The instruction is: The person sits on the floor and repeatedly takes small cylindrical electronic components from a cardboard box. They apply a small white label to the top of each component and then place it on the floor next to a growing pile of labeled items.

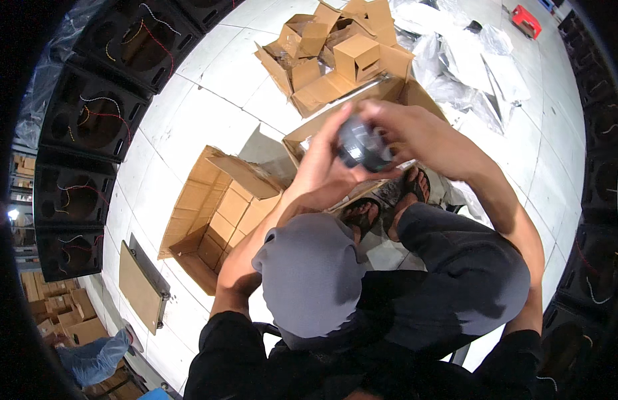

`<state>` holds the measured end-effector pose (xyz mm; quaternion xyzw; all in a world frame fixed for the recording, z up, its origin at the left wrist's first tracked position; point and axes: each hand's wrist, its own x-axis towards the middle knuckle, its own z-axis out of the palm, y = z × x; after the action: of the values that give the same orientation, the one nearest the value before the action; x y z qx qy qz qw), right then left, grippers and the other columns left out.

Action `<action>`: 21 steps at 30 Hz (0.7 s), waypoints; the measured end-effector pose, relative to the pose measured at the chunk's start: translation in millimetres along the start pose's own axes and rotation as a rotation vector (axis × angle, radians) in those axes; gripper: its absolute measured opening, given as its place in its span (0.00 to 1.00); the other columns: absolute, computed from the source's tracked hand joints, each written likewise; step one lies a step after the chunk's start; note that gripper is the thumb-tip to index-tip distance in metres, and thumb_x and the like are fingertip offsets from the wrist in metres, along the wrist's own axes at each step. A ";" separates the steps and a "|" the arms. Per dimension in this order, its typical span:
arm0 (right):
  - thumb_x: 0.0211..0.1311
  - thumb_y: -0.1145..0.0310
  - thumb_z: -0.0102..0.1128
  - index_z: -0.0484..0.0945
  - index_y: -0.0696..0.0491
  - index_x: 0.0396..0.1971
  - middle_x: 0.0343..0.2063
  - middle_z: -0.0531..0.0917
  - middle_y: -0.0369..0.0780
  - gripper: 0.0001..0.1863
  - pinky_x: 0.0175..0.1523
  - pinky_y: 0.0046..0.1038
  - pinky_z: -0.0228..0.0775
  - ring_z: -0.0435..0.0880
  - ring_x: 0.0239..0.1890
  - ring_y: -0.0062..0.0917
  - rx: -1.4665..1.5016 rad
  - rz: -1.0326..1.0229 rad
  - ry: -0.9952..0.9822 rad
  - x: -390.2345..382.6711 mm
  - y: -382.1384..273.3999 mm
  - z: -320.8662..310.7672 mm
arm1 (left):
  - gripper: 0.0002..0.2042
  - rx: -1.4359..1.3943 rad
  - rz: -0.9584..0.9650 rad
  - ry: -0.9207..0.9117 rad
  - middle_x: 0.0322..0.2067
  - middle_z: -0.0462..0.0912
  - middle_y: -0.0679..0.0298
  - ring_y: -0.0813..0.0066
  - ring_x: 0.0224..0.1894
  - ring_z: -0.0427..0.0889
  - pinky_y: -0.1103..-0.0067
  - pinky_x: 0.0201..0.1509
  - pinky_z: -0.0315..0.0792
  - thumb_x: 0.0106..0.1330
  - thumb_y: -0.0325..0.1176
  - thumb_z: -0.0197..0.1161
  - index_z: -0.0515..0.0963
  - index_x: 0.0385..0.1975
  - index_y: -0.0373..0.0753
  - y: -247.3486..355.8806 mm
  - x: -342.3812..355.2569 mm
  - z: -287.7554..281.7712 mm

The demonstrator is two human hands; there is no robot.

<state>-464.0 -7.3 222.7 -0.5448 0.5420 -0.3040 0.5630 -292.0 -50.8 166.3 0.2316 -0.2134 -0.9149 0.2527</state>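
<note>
Between my two hands, above an open cardboard box [292,141], is a dark grey, squat round part [360,143] with a shiny side; motion blur hides its finer details. My left hand [322,160] cups it from the left and underneath. From the upper right, my right hand [404,133] curls over it, its fingers blurred and touching the part's right side. Left of my hands stands a second open carton [189,217] holding several smaller brown boxes [234,207].
Torn cardboard boxes [316,83] heap up ahead, beside crumpled clear plastic bags [466,60]. Black speaker cabinets [76,197] with loose wires line the left side; more cabinets [606,180] stand along the right. A flat wheeled board [141,287] lies at left. Another person's jeans-clad leg [96,360] shows lower left.
</note>
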 end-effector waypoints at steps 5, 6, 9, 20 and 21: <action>0.59 0.63 0.58 0.81 0.62 0.36 0.22 0.82 0.39 0.15 0.26 0.20 0.74 0.81 0.21 0.20 -0.533 -0.100 0.215 44.0 44.7 -60.8 | 0.23 -0.248 0.083 0.425 0.46 0.77 0.52 0.53 0.43 0.77 0.65 0.40 0.74 0.59 0.51 0.61 0.71 0.46 0.41 -4.9 -16.0 -20.3; 0.57 0.64 0.57 0.81 0.63 0.32 0.20 0.81 0.39 0.14 0.27 0.20 0.74 0.81 0.22 0.19 -0.689 -0.107 0.251 57.4 69.3 -79.5 | 0.21 -0.266 0.092 0.428 0.45 0.77 0.53 0.52 0.43 0.77 0.66 0.39 0.74 0.58 0.49 0.62 0.72 0.44 0.41 -5.0 -14.9 -21.2; 0.53 0.69 0.57 0.82 0.62 0.29 0.24 0.83 0.47 0.11 0.36 0.32 0.77 0.84 0.29 0.35 -0.852 0.127 0.105 102.7 186.0 -109.8 | 0.20 -0.280 0.095 0.401 0.44 0.77 0.54 0.53 0.43 0.77 0.66 0.40 0.74 0.58 0.49 0.61 0.72 0.43 0.42 -9.9 -8.5 -33.3; 0.55 0.71 0.56 0.76 0.58 0.41 0.44 0.79 0.51 0.13 0.52 0.41 0.72 0.79 0.49 0.43 -1.182 0.238 0.195 174.3 346.4 -121.6 | 0.18 -0.412 -0.066 0.395 0.41 0.79 0.56 0.48 0.42 0.76 0.56 0.39 0.69 0.62 0.55 0.55 0.74 0.37 0.47 -21.8 24.2 -27.6; 0.55 0.74 0.53 0.76 0.58 0.41 0.46 0.78 0.51 0.12 0.54 0.40 0.72 0.78 0.51 0.42 -1.190 0.243 0.163 182.8 342.5 -117.2 | 0.17 -0.420 -0.075 0.397 0.40 0.79 0.57 0.47 0.41 0.76 0.55 0.39 0.69 0.62 0.54 0.54 0.74 0.35 0.47 -22.3 23.1 -30.8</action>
<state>-617.7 -135.3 -130.0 -0.6750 0.7184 0.0767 0.1497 -301.3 -54.7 123.0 0.3565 0.0429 -0.8844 0.2981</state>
